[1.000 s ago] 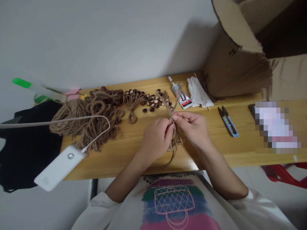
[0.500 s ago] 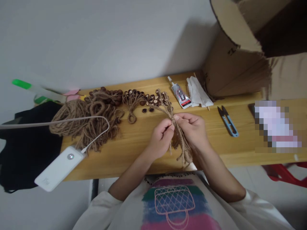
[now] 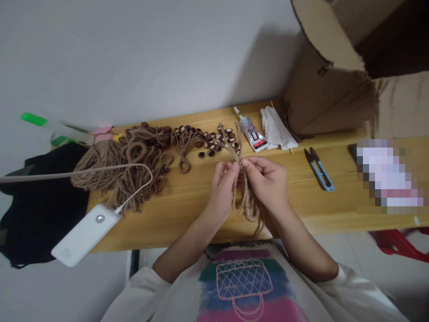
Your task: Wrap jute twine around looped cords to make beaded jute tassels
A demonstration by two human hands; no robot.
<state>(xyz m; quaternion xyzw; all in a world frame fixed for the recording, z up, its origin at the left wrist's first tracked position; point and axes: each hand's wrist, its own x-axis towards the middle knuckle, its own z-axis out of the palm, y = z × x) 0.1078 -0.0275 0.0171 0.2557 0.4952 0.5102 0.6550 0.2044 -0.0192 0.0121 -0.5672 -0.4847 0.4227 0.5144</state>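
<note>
A bundle of brown jute cord (image 3: 248,201) hangs between my hands, its loop end down and its loose strands fanning upward. My left hand (image 3: 224,185) pinches the cord from the left at the gathered middle. From the right, my right hand (image 3: 270,179) grips the same spot between thumb and fingers. Just beyond the strands lie several halved brown nut shells or seeds (image 3: 214,142). To their left rests a finished-looking corded loop (image 3: 183,164) with strands ending in brown pieces.
A heap of jute cord (image 3: 100,165) lies left, beside a white power bank (image 3: 85,235) with its cable. A glue tube (image 3: 254,134), white tissue (image 3: 278,129), blue thread snips (image 3: 320,170) and a blurred phone (image 3: 390,174) lie right. A cardboard box (image 3: 331,98) stands behind.
My left hand has turned more upright and its fingers have shifted up on the cord. The bundle's lower loop has swung a little left, and the upper strands have moved.
</note>
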